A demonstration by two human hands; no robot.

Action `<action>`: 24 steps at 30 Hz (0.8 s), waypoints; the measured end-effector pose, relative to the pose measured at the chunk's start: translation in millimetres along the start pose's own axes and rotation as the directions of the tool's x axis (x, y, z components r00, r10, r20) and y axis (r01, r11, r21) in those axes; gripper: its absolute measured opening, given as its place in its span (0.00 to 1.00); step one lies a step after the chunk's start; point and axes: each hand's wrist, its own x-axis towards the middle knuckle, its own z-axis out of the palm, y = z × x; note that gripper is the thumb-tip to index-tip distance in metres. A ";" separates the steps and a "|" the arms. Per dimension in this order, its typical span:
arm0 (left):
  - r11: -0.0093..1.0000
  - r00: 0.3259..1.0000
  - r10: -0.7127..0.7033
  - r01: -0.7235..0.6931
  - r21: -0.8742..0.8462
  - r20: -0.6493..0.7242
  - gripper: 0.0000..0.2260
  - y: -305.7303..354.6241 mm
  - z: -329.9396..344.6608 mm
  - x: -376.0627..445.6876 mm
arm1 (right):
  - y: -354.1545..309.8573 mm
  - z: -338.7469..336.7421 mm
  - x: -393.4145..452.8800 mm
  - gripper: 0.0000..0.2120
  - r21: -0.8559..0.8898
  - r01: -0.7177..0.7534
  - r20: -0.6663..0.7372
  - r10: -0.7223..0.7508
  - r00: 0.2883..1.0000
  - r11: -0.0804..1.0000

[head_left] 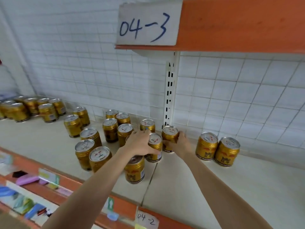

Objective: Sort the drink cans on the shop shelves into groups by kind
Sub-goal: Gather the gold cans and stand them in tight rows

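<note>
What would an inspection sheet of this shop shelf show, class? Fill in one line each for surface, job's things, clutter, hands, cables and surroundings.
Surface: pale shelf with an orange front edge.
Job's things: gold drink cans standing upright in loose clusters; a pair of cans stands apart on the right, and a far group at the left.
Clutter: nothing seen on this shelf.
Hands: left hand grips a gold can; right hand grips the can by the upright.
Cables: nothing seen.
Surroundings: white grid back panel, slotted upright, labels 04-3 and 04-2, blurred packets on the shelf below.

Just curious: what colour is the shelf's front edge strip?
Orange front edge strip, clearest in the head view.
</note>
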 end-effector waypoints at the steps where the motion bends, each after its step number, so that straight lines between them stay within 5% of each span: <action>1: 1.000 1.000 0.000 0.000 -0.005 0.009 0.38 -0.8 0.5 0.7 | 1.1 4.2 0.4 0.33 0.054 -0.001 -0.015 0.002 1.000 0.999; 14: 0.971 0.984 0.175 -0.170 -0.167 0.021 0.30 36.5 -5.2 5.0 | 51.4 -65.3 -87.6 0.28 0.137 0.015 -0.014 -0.013 1.000 0.990; 24: 0.956 0.981 0.180 -0.193 -0.222 -0.079 0.32 131.3 28.8 1.7 | 93.8 -127.8 -111.2 0.28 0.070 -0.042 -0.211 0.056 0.976 0.997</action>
